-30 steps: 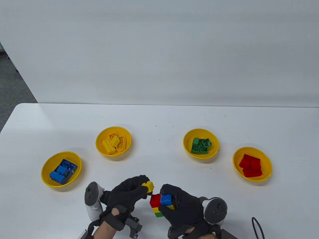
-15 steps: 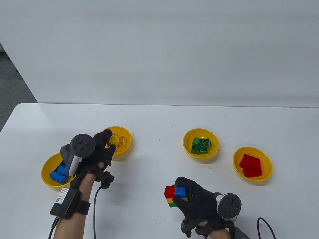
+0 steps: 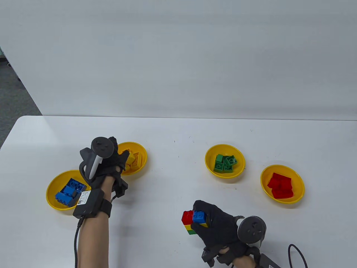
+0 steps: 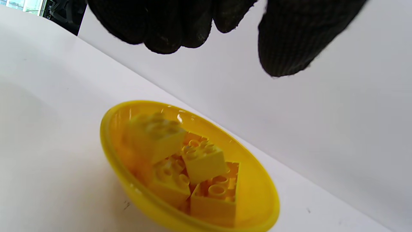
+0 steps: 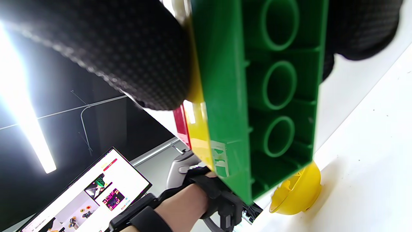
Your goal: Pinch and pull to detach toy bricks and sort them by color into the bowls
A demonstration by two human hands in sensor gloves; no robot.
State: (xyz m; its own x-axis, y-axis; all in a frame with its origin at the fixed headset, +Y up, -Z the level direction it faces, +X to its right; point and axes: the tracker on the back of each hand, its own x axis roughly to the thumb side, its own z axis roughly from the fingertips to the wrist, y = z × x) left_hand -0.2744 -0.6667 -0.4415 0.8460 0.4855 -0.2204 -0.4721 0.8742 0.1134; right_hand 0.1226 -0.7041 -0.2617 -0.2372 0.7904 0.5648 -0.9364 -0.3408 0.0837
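My left hand hovers over the bowl of yellow bricks, fingers spread and holding nothing. In the left wrist view its fingertips hang apart above that bowl, where a blurred yellow brick lies on top of the others. My right hand grips a small stack near the table's front: a red and a blue brick on top, a yellow layer, then green at the bottom. The right wrist view shows the green underside clamped between my fingers.
A bowl of blue bricks stands at the left. The bowl of green bricks and the bowl of red bricks stand at the right. A black cable loops at the front right corner.
My left hand carried a yellow brick from the stack to the yellow bowl and let it go. My right hand shifted slightly right with the remaining stack.
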